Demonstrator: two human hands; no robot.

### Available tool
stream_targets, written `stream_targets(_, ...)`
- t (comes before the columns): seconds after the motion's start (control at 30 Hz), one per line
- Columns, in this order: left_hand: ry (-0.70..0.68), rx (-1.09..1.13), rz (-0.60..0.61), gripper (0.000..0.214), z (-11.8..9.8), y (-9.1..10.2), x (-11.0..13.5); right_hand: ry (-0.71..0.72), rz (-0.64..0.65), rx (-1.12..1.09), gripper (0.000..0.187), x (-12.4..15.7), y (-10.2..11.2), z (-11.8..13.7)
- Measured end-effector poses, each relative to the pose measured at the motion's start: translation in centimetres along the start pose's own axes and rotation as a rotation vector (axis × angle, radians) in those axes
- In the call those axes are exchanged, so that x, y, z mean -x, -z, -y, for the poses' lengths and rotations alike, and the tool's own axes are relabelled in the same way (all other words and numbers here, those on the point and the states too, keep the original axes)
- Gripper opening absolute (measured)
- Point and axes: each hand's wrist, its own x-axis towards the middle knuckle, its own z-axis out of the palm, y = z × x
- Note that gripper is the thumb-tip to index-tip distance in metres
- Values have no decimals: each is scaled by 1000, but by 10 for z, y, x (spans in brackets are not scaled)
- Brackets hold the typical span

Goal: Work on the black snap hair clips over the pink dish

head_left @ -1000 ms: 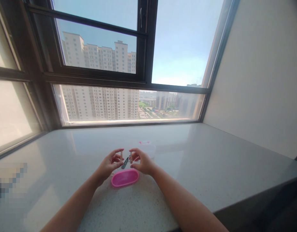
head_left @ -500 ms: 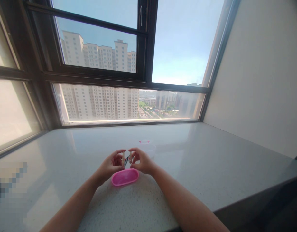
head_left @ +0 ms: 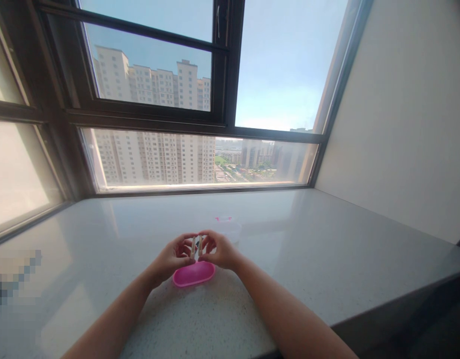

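My left hand (head_left: 175, 257) pinches a slim, pale, upright stick-like piece (head_left: 193, 248) between thumb and fingers. Facing it, my right hand (head_left: 217, 252) grips a similar slim pale piece (head_left: 200, 245). Only a narrow gap separates the two pieces, and the fingertips of both hands nearly meet. Something small and dark shows in that gap; its kind is too small to make out. Just below the hands, on the near side, lies a pink oval tray (head_left: 194, 275), its far rim partly covered by my fingers.
Behind my right hand stands a clear plastic box (head_left: 231, 230) with pink clips (head_left: 224, 218), hard to see against the pale speckled counter (head_left: 289, 249). A window frame (head_left: 200, 128) borders the far side, a white wall (head_left: 397, 124) the right. A blurred-out patch (head_left: 13, 279) covers the left edge.
My hands have come closer together, bringing the two pale pieces nearly side by side. Less of the dark thing between them shows. The pink tray has stayed in place.
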Motion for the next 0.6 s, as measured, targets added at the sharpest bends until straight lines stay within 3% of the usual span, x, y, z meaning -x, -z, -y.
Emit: stream_targets(0.6,3,-55,11,62,-3,3,2,-31,9,10,65,0,1,5)
